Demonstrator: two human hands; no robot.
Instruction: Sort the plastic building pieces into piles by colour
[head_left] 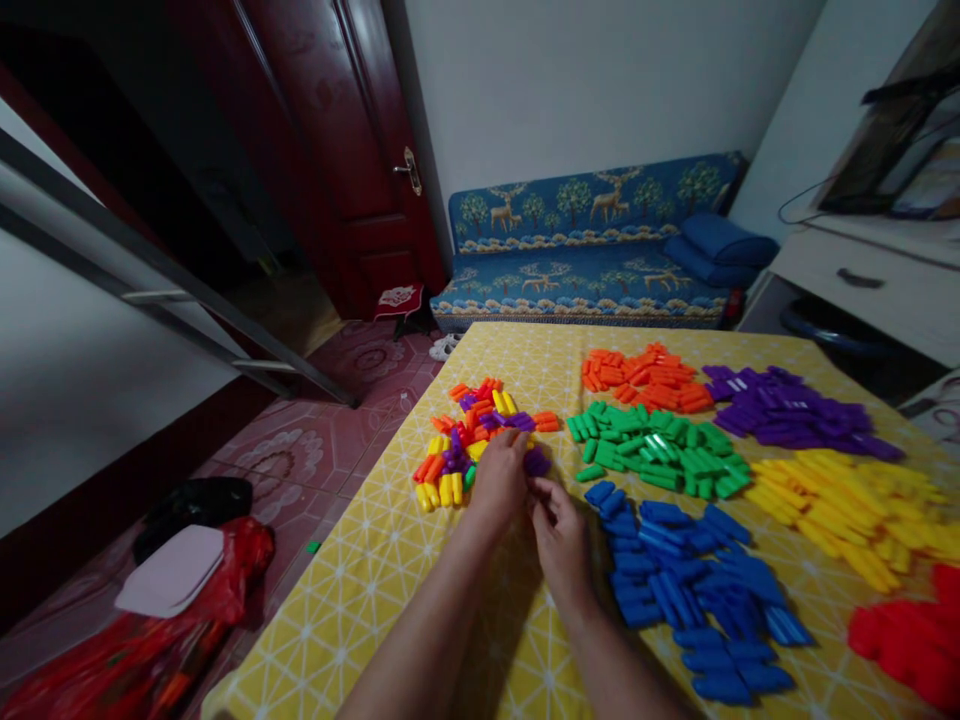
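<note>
A mixed pile of plastic building pieces (446, 490) in orange, yellow, purple and red lies on the yellow patterned tablecloth (360, 590). My left hand (501, 475) is at the pile's right side, fingers curled downward and closed. Just right of it and nearer to me, my right hand (556, 530) has its thumb and fingers pinched together. The fingertips of both hands nearly meet; what they hold, if anything, is hidden. Purple pieces (537, 462) show right beside the left fingers.
Sorted heaps lie to the right: orange pieces (649, 375), purple pieces (795, 408), green pieces (660, 450), yellow pieces (847, 505), blue pieces (697, 580) and red pieces (911, 635). Beyond the table stands a blue sofa (555, 275). A metal ladder (187, 290) leans at left.
</note>
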